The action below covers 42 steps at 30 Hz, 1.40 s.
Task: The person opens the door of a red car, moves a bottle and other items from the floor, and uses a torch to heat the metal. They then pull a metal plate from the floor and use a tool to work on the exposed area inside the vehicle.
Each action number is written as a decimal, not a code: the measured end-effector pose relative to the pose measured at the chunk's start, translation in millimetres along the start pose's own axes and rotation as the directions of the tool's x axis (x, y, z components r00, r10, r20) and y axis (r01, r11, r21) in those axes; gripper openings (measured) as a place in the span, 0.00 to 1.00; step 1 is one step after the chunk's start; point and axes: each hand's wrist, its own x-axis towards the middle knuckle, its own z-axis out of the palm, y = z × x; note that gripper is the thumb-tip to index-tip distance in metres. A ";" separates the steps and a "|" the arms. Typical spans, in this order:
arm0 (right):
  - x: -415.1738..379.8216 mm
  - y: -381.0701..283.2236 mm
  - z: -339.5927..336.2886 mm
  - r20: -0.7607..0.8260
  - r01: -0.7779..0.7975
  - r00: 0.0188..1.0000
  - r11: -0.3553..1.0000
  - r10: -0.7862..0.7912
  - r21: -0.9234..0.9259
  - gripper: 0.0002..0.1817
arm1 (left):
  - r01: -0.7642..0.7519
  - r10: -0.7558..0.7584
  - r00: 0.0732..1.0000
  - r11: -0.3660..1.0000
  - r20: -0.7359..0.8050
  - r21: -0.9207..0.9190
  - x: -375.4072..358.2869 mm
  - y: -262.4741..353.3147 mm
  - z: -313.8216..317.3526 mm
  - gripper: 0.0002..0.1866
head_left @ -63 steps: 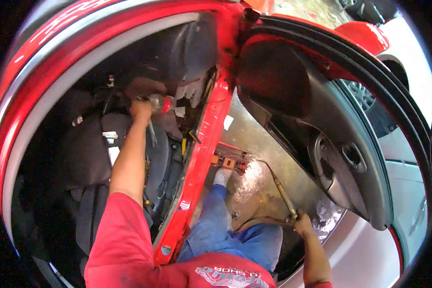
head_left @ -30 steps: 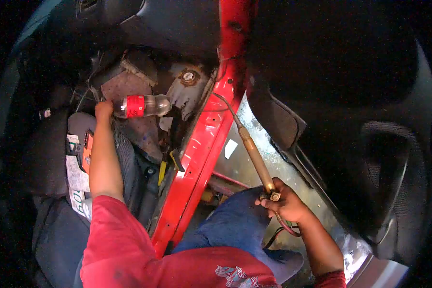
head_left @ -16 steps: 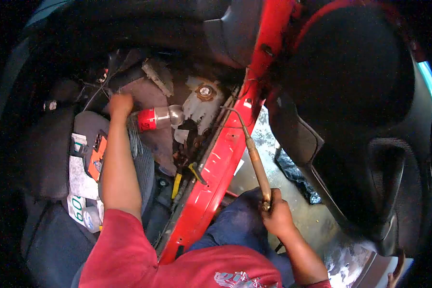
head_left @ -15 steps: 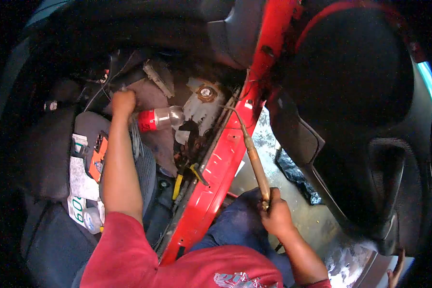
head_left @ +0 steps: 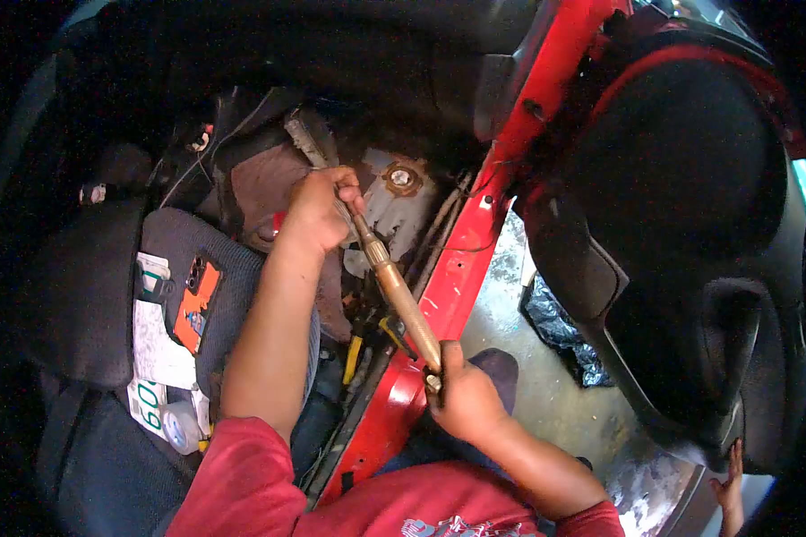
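Note:
A long brass-coloured torch (head_left: 398, 291) slants across the red door sill (head_left: 461, 259). My right hand (head_left: 464, 394) is closed around its lower end, by the valve. At its upper end, my left hand (head_left: 324, 204) has its fingers closed at the thin neck. Beneath my left forearm, the plastic bottle with a red label (head_left: 271, 225) is mostly hidden. Just beyond my hands lies a bare metal floor patch with a rusty ring (head_left: 403, 178). A yellow-handled tool (head_left: 354, 358) rests beside the sill.
On the seat at left are an orange-backed phone (head_left: 195, 309), papers (head_left: 158, 345) and a tape roll (head_left: 181, 428). The open car door (head_left: 690, 224) stands at right, with black plastic (head_left: 564, 331) on the ground. Another person's hand (head_left: 731, 483) shows at the lower right.
My left hand has moved right, from beside the bottle to the torch's neck. The torch and my right hand have shifted left, and the view has shifted slightly.

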 end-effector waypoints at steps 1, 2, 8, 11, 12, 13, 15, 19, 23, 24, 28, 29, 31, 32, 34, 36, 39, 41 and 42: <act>-1.3 -0.9 -5.0 0.056 -0.010 0.998 0.992 0.003 0.125 0.24 | 0.001 -0.001 1.000 1.000 -0.003 -0.004 -1.2 3.6 -1.1 0.05; -2.0 -0.1 -10.8 0.108 -0.026 0.994 0.969 -0.001 0.245 0.26 | 0.043 -0.044 0.999 0.999 0.028 0.029 -2.3 6.3 -1.0 0.09; -15.0 22.3 -35.9 0.143 -0.017 0.989 0.944 -0.032 0.330 0.26 | 0.077 -0.080 0.967 0.997 0.241 0.024 -4.8 2.9 18.3 0.16; -22.4 32.2 -25.2 0.175 -0.083 0.985 0.840 -0.014 0.536 0.26 | 0.008 -0.030 0.987 0.990 0.158 0.139 -29.6 -5.1 34.8 0.14; -25.8 37.8 -19.8 0.193 -0.127 0.981 0.754 0.000 0.644 0.26 | 0.009 -0.042 0.976 0.988 0.215 0.155 -17.3 -15.2 30.5 0.13; -30.2 32.9 -25.7 0.246 -0.230 0.967 0.621 0.061 0.749 0.25 | 0.014 -0.064 0.957 0.985 0.284 0.174 -2.7 -20.8 23.3 0.12; -32.5 48.1 -23.6 0.261 -0.226 0.965 0.618 0.034 0.753 0.27 | 0.037 -0.063 0.997 0.914 0.051 0.404 -15.6 -30.7 29.9 0.14; -54.1 79.0 -33.5 0.204 -0.236 0.971 0.650 0.125 0.723 0.21 | 0.038 0.006 0.999 0.479 -0.047 0.877 36.2 -54.9 -21.7 0.25; -78.6 94.0 -40.5 0.165 -0.216 0.976 0.620 0.139 0.754 0.20 | 0.030 0.112 0.993 0.097 -0.041 0.995 34.5 -83.7 -14.6 0.37; -81.6 98.3 -40.3 0.172 -0.217 0.976 0.621 0.132 0.753 0.21 | 0.024 0.142 0.990 -0.237 0.010 0.971 32.3 -80.0 -16.6 0.41; -100.5 122.2 -34.3 0.143 -0.188 0.982 0.702 0.123 0.687 0.22 | -0.056 0.268 0.953 -0.312 0.144 0.948 -77.9 -60.6 19.3 0.44; -101.9 125.3 -35.6 0.148 -0.177 0.984 0.698 0.103 0.694 0.22 | -0.142 0.442 0.844 -0.361 0.303 0.922 -111.1 -51.4 21.4 0.40; -112.5 134.3 -38.2 0.157 -0.189 0.982 0.662 0.108 0.725 0.21 | -0.049 0.457 0.867 -0.317 0.198 0.947 -200.6 0.7 60.4 0.35; -113.4 144.8 -34.1 0.147 -0.175 0.984 0.668 0.099 0.723 0.21 | -0.115 0.575 0.723 -0.446 0.383 0.888 -213.7 19.8 26.4 0.35; -115.4 153.3 -35.4 0.156 -0.176 0.984 0.653 0.089 0.736 0.21 | -0.098 0.627 0.660 -0.474 0.414 0.875 -238.8 69.2 -29.2 0.24; -115.8 156.0 -34.2 0.158 -0.168 0.985 0.634 0.073 0.755 0.20 | 0.167 0.537 0.835 -0.455 0.120 0.875 -255.0 110.8 -85.1 0.36; -111.8 155.4 -30.8 0.154 -0.164 0.985 0.656 0.074 0.737 0.19 | 0.324 0.458 0.888 -0.558 -0.042 0.764 -268.1 125.7 -170.2 0.47; -113.9 156.9 -27.5 0.182 -0.191 0.980 0.653 0.082 0.733 0.19 | 0.273 0.456 0.889 -0.466 -0.036 0.841 -268.1 122.0 -198.7 0.47; -113.9 158.8 -26.5 0.181 -0.189 0.980 0.642 0.080 0.743 0.19 | 0.207 0.462 0.887 -0.362 -0.018 0.909 -276.1 120.6 -211.2 0.46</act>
